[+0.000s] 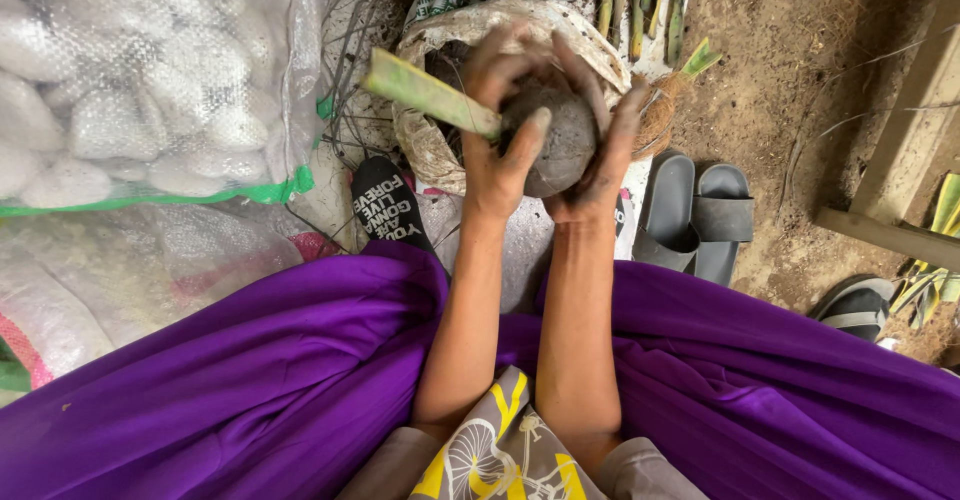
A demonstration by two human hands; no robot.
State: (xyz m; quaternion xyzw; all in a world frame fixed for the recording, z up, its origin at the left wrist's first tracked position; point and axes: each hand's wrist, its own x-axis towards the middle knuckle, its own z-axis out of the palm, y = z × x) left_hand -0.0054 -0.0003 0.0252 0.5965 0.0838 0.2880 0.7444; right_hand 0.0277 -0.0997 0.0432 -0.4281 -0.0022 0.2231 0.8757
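Both hands, left hand and right hand, are wrapped tight round a damp, heavy-looking soil ball with a stiff green stem, over the sack; best cradled underneath, since it looks crumbly.

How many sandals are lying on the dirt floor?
3. Two grey slides sit side by side just right of the hands: one, the other. A third sandal lies further right by the wooden beam; its partner may be out of view.

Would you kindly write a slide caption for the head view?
Both hands, left hand and right hand, press a dark soil ball around a green cutting.
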